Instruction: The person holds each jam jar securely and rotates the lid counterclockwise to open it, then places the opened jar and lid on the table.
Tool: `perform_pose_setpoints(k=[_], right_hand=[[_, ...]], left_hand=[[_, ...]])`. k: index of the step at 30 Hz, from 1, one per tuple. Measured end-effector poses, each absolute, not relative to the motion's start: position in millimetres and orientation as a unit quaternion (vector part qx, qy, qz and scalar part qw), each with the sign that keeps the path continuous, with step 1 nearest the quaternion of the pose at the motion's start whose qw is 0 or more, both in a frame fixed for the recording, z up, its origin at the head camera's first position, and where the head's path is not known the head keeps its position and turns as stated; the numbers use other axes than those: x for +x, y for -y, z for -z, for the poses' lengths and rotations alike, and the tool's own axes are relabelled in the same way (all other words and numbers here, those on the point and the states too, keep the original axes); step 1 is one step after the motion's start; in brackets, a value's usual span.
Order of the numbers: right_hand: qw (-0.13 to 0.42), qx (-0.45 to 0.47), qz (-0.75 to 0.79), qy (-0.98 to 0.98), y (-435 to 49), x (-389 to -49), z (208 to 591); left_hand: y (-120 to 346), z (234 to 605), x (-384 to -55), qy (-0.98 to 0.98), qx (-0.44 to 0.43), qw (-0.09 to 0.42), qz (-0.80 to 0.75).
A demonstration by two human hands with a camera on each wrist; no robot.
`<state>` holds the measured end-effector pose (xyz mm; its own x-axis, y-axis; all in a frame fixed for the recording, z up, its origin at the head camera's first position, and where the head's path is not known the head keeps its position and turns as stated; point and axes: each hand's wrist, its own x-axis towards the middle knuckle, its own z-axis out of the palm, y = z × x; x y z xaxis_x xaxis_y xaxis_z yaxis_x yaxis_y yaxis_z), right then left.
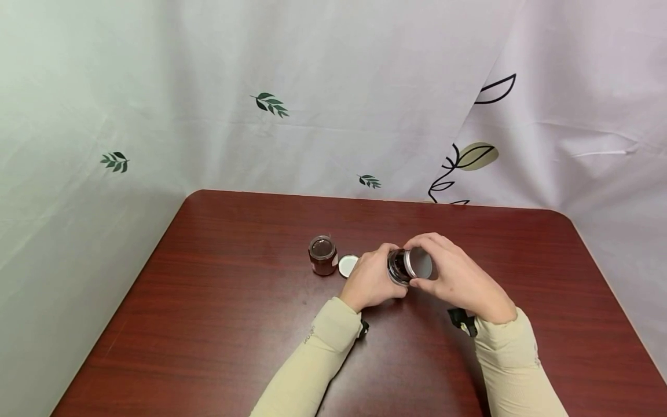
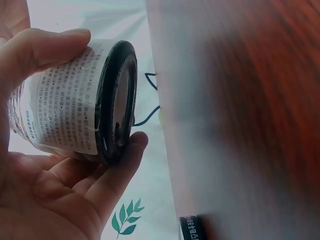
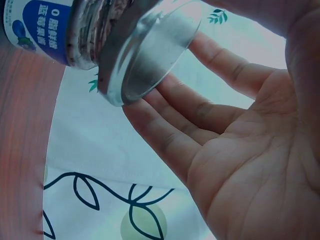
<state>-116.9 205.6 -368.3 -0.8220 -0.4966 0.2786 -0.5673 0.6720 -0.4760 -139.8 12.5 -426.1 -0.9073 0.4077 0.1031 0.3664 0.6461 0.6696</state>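
A glass jam jar (image 1: 398, 266) with dark contents is held tilted above the table by my left hand (image 1: 369, 281). Its label (image 3: 49, 31) has a blue patch and a blueberry picture in the right wrist view, and small print on the other side in the left wrist view. My right hand (image 1: 461, 279) grips the rim of a silver metal lid (image 1: 421, 263) between thumb and fingertips. The lid (image 3: 155, 55) is at the jar's mouth; whether it still touches the glass I cannot tell. The jar's base (image 2: 120, 102) faces the table side.
To the left on the brown table (image 1: 234, 324) stands a second jar (image 1: 322, 255), lidless, with dark jam inside. A loose lid (image 1: 347, 266), pale side up, lies between that jar and my left hand. A patterned white curtain (image 1: 323, 145) hangs behind the table.
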Motion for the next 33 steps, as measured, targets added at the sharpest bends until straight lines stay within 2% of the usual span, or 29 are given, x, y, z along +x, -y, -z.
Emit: perform_pose_setpoints(k=[33], right_hand=[[0.099,0.261,-0.279,0.919,-219,-115,371]], left_hand=[[-14,429,-142,-0.906,0.209,0.033,-0.366]])
